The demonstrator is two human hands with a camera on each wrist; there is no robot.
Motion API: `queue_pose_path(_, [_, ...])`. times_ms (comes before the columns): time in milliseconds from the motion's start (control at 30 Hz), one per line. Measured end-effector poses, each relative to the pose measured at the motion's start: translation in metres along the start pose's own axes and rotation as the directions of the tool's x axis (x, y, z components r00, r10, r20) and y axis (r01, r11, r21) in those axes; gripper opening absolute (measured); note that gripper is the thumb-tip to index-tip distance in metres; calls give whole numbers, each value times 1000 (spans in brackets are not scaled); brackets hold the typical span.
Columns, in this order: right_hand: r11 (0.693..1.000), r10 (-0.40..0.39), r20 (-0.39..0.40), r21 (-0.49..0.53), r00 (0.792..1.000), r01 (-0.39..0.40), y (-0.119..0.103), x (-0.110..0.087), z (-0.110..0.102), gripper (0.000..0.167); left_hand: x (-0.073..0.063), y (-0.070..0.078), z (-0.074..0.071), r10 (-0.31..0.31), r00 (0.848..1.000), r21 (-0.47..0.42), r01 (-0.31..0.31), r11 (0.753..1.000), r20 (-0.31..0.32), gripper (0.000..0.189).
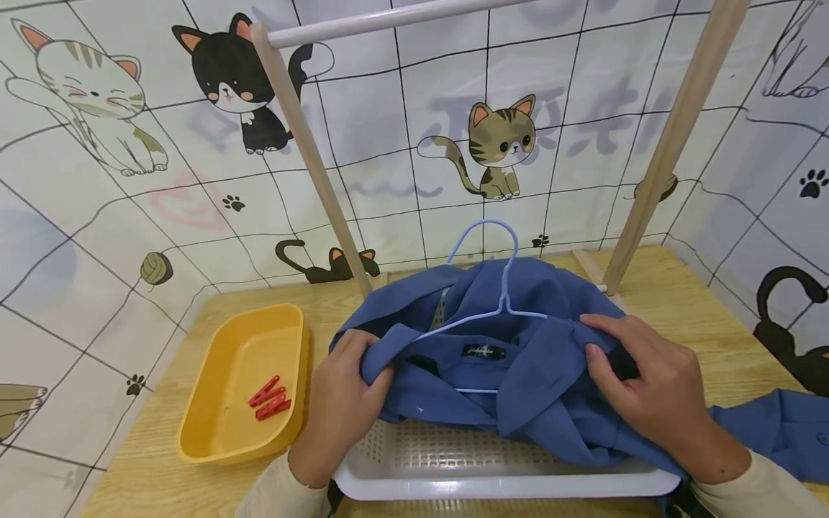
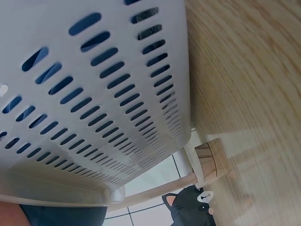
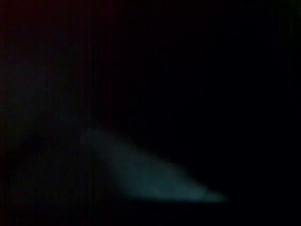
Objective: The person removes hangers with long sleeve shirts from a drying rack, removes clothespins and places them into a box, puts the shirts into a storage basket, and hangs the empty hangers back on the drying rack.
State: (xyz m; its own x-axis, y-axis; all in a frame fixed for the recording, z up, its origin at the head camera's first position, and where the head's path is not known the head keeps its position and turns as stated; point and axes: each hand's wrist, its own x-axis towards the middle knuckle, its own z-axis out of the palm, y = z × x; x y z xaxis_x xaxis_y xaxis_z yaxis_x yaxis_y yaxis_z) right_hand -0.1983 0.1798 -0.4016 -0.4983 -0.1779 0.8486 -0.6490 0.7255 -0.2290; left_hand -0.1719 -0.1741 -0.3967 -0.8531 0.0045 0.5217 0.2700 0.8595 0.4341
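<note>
Both the left hand (image 1: 337, 403) and the right hand (image 1: 654, 396) have fingers pinching the blue shirt (image 1: 518, 360), with its hanger (image 1: 499, 295), over the white basket (image 1: 453, 475).

tray: yellow (image 1: 214, 403), left on the table (image 1: 673, 295)
pegs: red (image 1: 269, 397), three together inside the tray
rack: wooden posts (image 1: 311, 155), white bar across the top
backdrop: cat-print sheet (image 1: 97, 216) behind and at both sides
</note>
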Motion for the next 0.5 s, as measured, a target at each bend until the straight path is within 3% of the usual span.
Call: queue_pose_path(500, [999,-9,-61,38,998,12,-1,-1,2,55,0,-4,-2,-46,999,-108,48,993,20,15])
